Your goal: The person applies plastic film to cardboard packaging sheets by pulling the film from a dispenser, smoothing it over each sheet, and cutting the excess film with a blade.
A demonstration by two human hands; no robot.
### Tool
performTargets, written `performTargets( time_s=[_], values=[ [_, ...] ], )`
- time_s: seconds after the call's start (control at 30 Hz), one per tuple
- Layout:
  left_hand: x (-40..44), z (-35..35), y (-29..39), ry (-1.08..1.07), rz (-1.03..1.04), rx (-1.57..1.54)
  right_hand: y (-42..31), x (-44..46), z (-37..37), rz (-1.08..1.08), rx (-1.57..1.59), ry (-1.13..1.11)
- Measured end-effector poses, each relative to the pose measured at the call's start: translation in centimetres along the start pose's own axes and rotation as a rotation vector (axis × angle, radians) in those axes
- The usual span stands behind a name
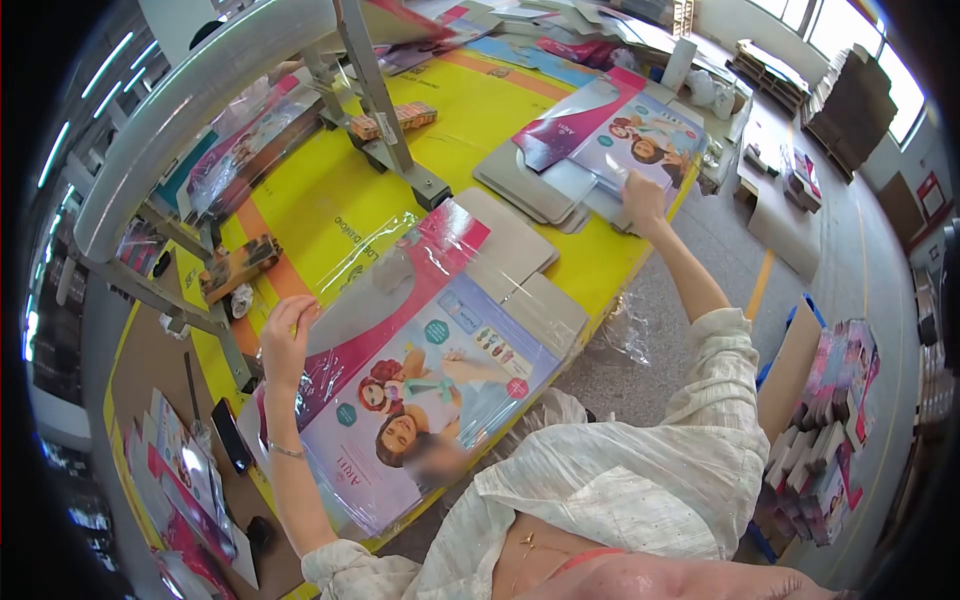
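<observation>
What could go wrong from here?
Film wrinkles or tears: the clear film already looks creased over the near printed box, and the left hand is at its edge.

Far box slips: the far printed box sits near the table edge, with the right hand at it. A careless pull might drag it off.

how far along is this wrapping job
Partway, by the look of it. Done: the near printed package lies face up with clear film over it. In hand: the left hand pinches the film at one side, while the right hand is at the far printed package. Left: the near film's loose, wrinkled edges probably need closing; whether the far package needs wrapping, I can't tell.
</observation>
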State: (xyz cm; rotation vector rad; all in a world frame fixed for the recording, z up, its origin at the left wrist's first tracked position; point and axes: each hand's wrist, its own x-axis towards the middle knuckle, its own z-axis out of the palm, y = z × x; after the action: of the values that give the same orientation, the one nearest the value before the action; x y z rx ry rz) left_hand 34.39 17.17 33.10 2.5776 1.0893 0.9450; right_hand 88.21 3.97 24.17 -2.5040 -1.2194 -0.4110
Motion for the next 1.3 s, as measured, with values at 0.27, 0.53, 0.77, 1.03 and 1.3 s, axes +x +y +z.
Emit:
performTargets(
  time_s=[0.27,0.53,0.77,1.03,1.3],
  values=[
    [1.6,2.0,2.1,-0.04,0.045,-0.05,1.0,2.8,-2.7,0.053,0.162,-0.009],
    [2.2,3.6,3.8,-0.024,0.166,-0.077,1.0,3.5,-2.7,0.085,0.349,-0.071],
    [1.5,3.9,4.7,-0.065,0.133,-0.088,1.9,3.9,-1.7,0.199,0.702,-0.224],
    [0.6,4.7,5.3,-0.076,0.145,-0.114,0.8,-1.3,1.6,-0.049,0.061,-0.192],
    [-1.2,4.2,4.9,-0.108,0.128,-0.13,0.0,-2.6,3.5,-0.007,0.085,-0.092]
  ],
)
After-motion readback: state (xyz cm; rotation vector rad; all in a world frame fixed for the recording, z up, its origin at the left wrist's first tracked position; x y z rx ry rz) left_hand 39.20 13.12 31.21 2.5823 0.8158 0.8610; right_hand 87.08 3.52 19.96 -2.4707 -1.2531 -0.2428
